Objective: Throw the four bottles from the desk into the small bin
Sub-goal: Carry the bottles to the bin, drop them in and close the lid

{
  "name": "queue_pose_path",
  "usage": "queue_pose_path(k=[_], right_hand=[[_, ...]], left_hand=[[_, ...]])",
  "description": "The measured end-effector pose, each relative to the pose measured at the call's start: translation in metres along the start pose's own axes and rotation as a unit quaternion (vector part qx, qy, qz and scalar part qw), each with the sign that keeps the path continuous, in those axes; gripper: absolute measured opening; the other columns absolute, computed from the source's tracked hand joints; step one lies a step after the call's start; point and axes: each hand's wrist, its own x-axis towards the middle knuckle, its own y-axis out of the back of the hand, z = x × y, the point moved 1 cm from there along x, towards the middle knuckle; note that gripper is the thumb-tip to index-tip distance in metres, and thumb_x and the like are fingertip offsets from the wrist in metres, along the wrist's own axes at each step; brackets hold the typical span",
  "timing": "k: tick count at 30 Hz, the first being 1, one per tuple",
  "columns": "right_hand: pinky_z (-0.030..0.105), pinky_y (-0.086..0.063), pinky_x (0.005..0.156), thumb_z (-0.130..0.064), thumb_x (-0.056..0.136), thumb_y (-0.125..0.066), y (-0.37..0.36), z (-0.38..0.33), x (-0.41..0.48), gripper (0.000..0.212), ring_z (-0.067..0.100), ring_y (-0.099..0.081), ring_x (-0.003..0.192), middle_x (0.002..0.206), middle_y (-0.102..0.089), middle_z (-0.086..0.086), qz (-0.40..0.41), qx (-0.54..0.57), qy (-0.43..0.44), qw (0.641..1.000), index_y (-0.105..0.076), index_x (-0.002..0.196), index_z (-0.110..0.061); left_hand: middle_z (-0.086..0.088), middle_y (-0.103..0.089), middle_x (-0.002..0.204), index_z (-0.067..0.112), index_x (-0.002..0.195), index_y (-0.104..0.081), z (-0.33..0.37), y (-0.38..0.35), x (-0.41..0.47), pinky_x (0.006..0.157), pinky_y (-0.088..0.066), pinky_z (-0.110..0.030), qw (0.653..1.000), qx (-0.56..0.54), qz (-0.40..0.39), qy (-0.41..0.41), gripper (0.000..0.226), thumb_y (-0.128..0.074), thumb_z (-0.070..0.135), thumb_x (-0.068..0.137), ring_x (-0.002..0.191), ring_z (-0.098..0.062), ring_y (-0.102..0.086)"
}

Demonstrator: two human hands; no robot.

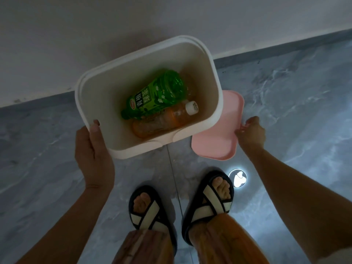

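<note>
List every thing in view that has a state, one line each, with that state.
Bin: open, lid off, held at its rim by the left hand.
Pink lid: off the bin, beside it, gripped at its edge by the right hand.
Green bottle: lying on its side inside the bin.
Orange bottle: lying in the bin, white cap on.
Sandals: worn, on the floor.

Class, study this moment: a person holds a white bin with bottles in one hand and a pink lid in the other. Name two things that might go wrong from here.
1. The left hand grips the white bin only at one corner, so it might tip and spill the green bottle and orange bottle.
2. The right hand pinches the pink lid by its edge; it could slip.
</note>
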Motion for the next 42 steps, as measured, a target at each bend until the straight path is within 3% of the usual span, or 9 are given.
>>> queue_pose_path(k=[6, 11, 15, 22, 28, 32, 35, 39, 42], right_hand=[[0.037, -0.05, 0.085, -0.019, 0.075, -0.069, 0.033, 0.012, -0.056, 0.034, 0.034, -0.065, 0.096, 0.104, -0.07, 0.019, -0.035, 0.101, -0.077, 0.991, -0.065, 0.106, -0.007], [0.032, -0.047, 0.057, -0.02, 0.074, -0.07, 0.07, 0.015, -0.121, 0.028, 0.023, -0.056, 0.06, 0.075, -0.064, 0.012, -0.005, 0.287, -0.161, 0.944, -0.065, 0.099, -0.007], [0.03, -0.046, 0.058, -0.016, 0.074, -0.071, 0.101, 0.007, -0.163, 0.025, 0.019, -0.052, 0.058, 0.072, -0.059, 0.006, 0.059, 0.366, -0.179, 0.911, -0.064, 0.097, -0.011], [0.029, -0.046, 0.071, -0.015, 0.078, -0.066, 0.139, -0.008, -0.194, 0.022, 0.02, -0.057, 0.074, 0.083, -0.062, -0.001, 0.188, 0.333, -0.153, 0.911, -0.061, 0.098, -0.019], [0.03, -0.049, 0.065, -0.015, 0.079, -0.071, 0.117, -0.06, -0.2, 0.024, 0.016, -0.055, 0.065, 0.082, -0.064, 0.0, 0.041, 0.356, -0.044, 0.933, -0.06, 0.101, -0.013], [0.029, -0.048, 0.063, -0.021, 0.08, -0.071, 0.088, -0.096, -0.197, 0.023, 0.013, -0.053, 0.058, 0.068, -0.061, -0.006, 0.006, 0.34, 0.003, 0.94, -0.061, 0.101, -0.021], [0.031, -0.051, 0.064, -0.029, 0.085, -0.067, 0.079, -0.102, -0.196, 0.033, 0.014, -0.056, 0.061, 0.08, -0.067, 0.001, -0.029, 0.323, 0.041, 0.945, -0.057, 0.116, -0.023], [0.008, -0.05, 0.065, -0.028, 0.087, -0.065, 0.082, -0.089, -0.191, 0.051, 0.006, -0.062, 0.077, 0.105, -0.064, -0.005, -0.053, 0.251, 0.116, 0.96, -0.047, 0.134, -0.022], [0.018, -0.052, 0.078, -0.017, 0.08, -0.073, 0.086, -0.079, -0.186, 0.062, 0.011, -0.062, 0.089, 0.109, -0.062, -0.002, -0.083, 0.208, 0.192, 0.956, -0.046, 0.135, -0.019]], left_hand=[[-0.017, -0.062, 0.096, 0.021, 0.091, -0.056, 0.014, 0.008, 0.0, 0.071, -0.046, -0.038, 0.996, 0.022, -0.064, 0.056, 0.029, -0.035, 0.041, 0.098, 0.086, -0.02, -0.057], [-0.011, -0.06, 0.087, 0.018, 0.091, -0.055, 0.034, 0.017, 0.005, 0.069, -0.054, -0.047, 0.983, 0.027, -0.126, 0.129, 0.03, -0.037, 0.04, 0.097, 0.078, -0.021, -0.059], [-0.019, -0.062, 0.104, 0.014, 0.103, -0.056, 0.047, 0.022, 0.016, 0.087, -0.053, -0.059, 0.96, 0.048, -0.181, 0.206, 0.024, -0.042, 0.032, 0.097, 0.099, -0.038, -0.062], [-0.023, -0.061, 0.114, 0.002, 0.114, -0.054, 0.062, 0.027, 0.024, 0.09, -0.053, -0.057, 0.931, 0.08, -0.222, 0.278, 0.025, -0.049, 0.01, 0.091, 0.102, -0.038, -0.062], [-0.014, -0.06, 0.098, 0.01, 0.1, -0.055, 0.06, 0.03, 0.021, 0.09, -0.053, -0.056, 0.932, 0.056, -0.221, 0.282, 0.013, -0.046, 0.011, 0.092, 0.098, -0.038, -0.063], [-0.011, -0.061, 0.099, 0.013, 0.098, -0.055, 0.054, 0.032, 0.017, 0.07, -0.055, -0.034, 0.936, -0.014, -0.198, 0.291, 0.011, -0.045, 0.016, 0.094, 0.086, -0.024, -0.062], [-0.01, -0.062, 0.1, 0.013, 0.1, -0.057, 0.05, 0.033, 0.015, 0.071, -0.052, -0.033, 0.937, -0.046, -0.192, 0.29, 0.014, -0.045, 0.018, 0.096, 0.09, -0.025, -0.061], [-0.009, -0.063, 0.099, 0.017, 0.1, -0.057, 0.046, 0.033, 0.013, 0.071, -0.053, -0.032, 0.94, -0.054, -0.193, 0.275, 0.014, -0.044, 0.021, 0.096, 0.088, -0.023, -0.063], [-0.009, -0.063, 0.098, 0.017, 0.1, -0.057, 0.043, 0.033, 0.012, 0.065, -0.052, -0.028, 0.942, -0.067, -0.181, 0.273, 0.014, -0.043, 0.02, 0.096, 0.084, -0.02, -0.063]])
